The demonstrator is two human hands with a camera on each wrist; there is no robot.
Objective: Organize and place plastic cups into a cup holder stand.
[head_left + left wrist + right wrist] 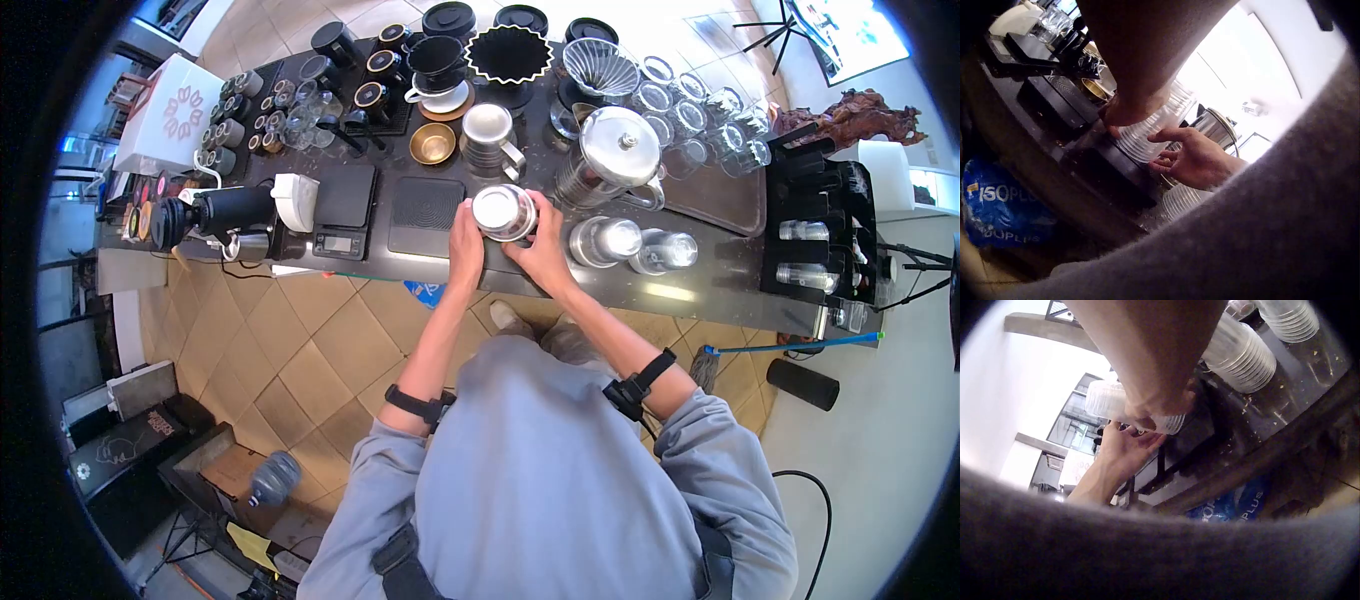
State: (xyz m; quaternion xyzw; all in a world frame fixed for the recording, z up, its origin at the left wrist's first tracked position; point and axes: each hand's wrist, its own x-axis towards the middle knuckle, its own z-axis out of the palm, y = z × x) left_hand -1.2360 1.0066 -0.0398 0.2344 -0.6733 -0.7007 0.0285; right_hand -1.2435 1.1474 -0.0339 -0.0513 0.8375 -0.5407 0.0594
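A stack of clear plastic cups stands bottom-up at the counter's front, between both hands. My left hand grips its left side, and my right hand holds it from the right, thumb and fingers around the lower cups. In the left wrist view the ridged rims of the stack show between the hands. The right wrist view shows the stack partly hidden behind the right hand. Two more cup stacks, one nearer and one farther right, stand beside the right hand.
Behind the hands are a metal pitcher, a lidded French press and a brass bowl. A black ridged tray and a scale lie to the left. Glasses stand around a brown tray at right.
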